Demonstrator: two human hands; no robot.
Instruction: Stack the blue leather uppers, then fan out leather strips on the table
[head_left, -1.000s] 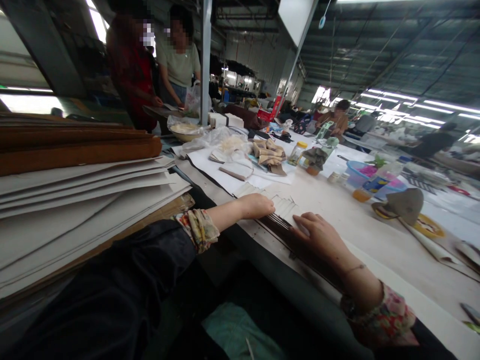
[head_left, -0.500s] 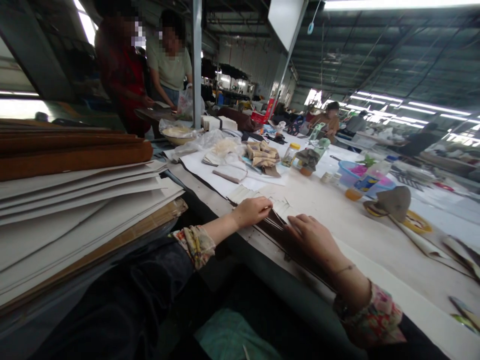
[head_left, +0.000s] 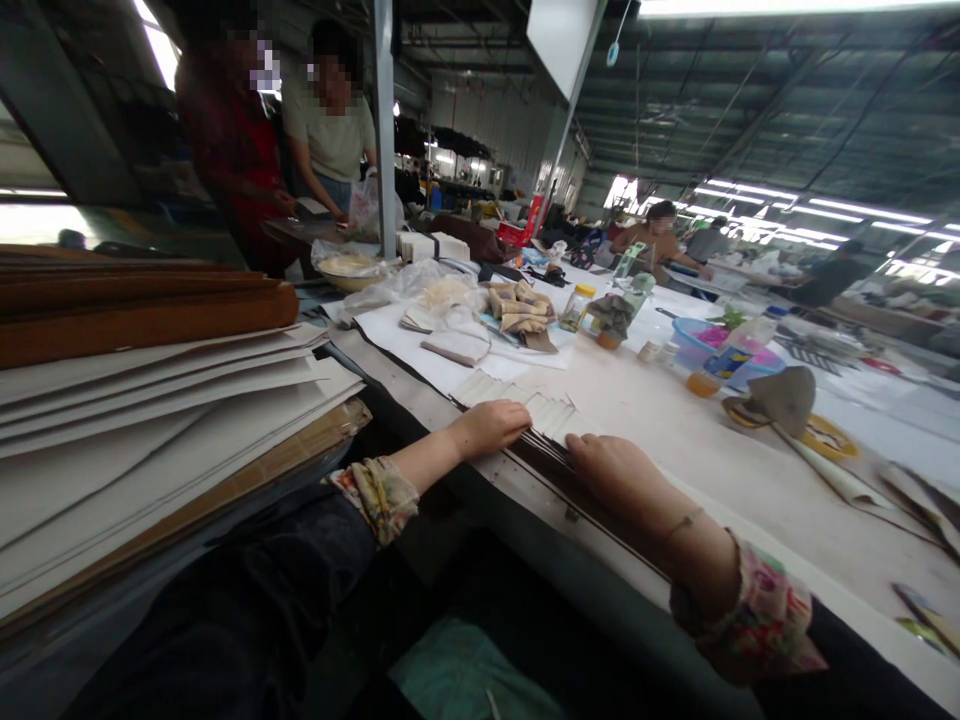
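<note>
A row of overlapping pale strips with dark undersides (head_left: pixel 551 415) lies along the near edge of the white-covered table (head_left: pixel 630 395). My left hand (head_left: pixel 495 427) is closed at the strips' near edge, its fingers bent together over it. To the right, my right hand (head_left: pixel 611 470) rests with curled fingers against the same layered strips. What its fingertips press on is partly hidden. Between the two hands the dark edges of several layers show, lying close together.
Stacked white sheets (head_left: pixel 150 440) and brown material (head_left: pixel 142 315) fill the left side. Beyond my hands are folded tan pieces (head_left: pixel 521 308), a yellow-lidded jar (head_left: pixel 577 307), a blue basin (head_left: pixel 686 345) and a bottle (head_left: pixel 739 355). Two people (head_left: pixel 330 130) stand at the back left.
The raised layers between my hands now lie flatter. My left hand has shifted slightly left, and the fingers of my right hand have curled in more.
</note>
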